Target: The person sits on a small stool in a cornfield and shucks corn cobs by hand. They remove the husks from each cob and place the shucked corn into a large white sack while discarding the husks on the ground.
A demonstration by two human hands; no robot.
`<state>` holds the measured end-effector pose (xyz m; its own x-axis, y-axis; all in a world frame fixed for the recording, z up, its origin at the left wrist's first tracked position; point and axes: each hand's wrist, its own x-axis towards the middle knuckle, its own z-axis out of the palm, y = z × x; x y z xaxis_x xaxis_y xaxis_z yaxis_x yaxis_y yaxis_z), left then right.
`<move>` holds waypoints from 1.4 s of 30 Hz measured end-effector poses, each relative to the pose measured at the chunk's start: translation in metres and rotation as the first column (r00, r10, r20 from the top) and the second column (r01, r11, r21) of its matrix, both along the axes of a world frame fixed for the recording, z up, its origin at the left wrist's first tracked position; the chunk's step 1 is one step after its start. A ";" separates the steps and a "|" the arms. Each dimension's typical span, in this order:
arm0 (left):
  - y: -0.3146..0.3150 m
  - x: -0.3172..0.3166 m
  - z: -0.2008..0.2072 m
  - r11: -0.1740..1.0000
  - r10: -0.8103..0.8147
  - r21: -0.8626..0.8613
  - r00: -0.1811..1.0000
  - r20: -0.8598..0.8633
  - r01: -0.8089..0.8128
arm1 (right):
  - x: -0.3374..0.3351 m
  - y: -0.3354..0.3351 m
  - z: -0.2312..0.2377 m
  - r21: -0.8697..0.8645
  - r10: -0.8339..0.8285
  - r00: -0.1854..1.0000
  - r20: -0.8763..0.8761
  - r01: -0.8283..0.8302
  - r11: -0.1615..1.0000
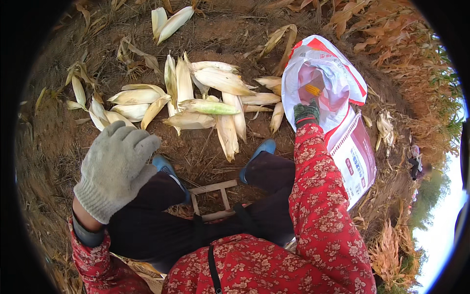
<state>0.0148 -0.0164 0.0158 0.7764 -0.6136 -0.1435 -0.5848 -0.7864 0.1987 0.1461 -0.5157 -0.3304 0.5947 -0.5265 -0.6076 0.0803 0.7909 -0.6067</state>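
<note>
My left hand (116, 166), in a pale knitted glove, hovers near my left knee. Its fingers are loosely bent and a little apart, and no object shows in it. At the mouth of a white and red woven sack (293, 83), my right hand (307, 113) reaches in wearing a dark green glove. Just beyond its fingertips a bare yellow corn cob (313, 89) lies inside the sack, with a small gap between them. Several corn ears in pale husks (220, 81) lie heaped on the soil before my feet; one has a greener husk (208, 106).
Two husked ears (171, 24) lie farther off. A wooden frame (213, 187) sits between my blue shoes (169, 171). Dry corn stalks (411, 83) stand along the right. Loose husks (386, 128) lie beyond the sack, and a person (425, 170) is far right.
</note>
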 end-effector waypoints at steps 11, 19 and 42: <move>-0.026 -0.005 -0.032 0.957 -0.036 0.251 0.916 -0.400 0.147 | -0.052 0.062 -0.090 -0.280 0.311 0.717 -0.624 -0.577 0.767; -0.034 0.020 -0.039 0.971 -0.097 0.148 0.878 -0.469 0.186 | -0.009 0.036 -0.097 -0.389 -0.002 0.391 -0.921 -0.917 -0.083; -0.046 0.069 -0.058 0.985 -0.034 0.121 0.821 -0.570 0.125 | 0.133 0.042 -0.044 -0.254 0.018 0.576 -0.817 -0.333 -0.908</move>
<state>0.0835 -0.0627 -0.0420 0.4809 -0.6064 -0.6332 -0.4675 -0.7883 0.3999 0.2791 -0.4736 -0.3741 0.9714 0.2344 -0.0383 0.2361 -0.9706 0.0469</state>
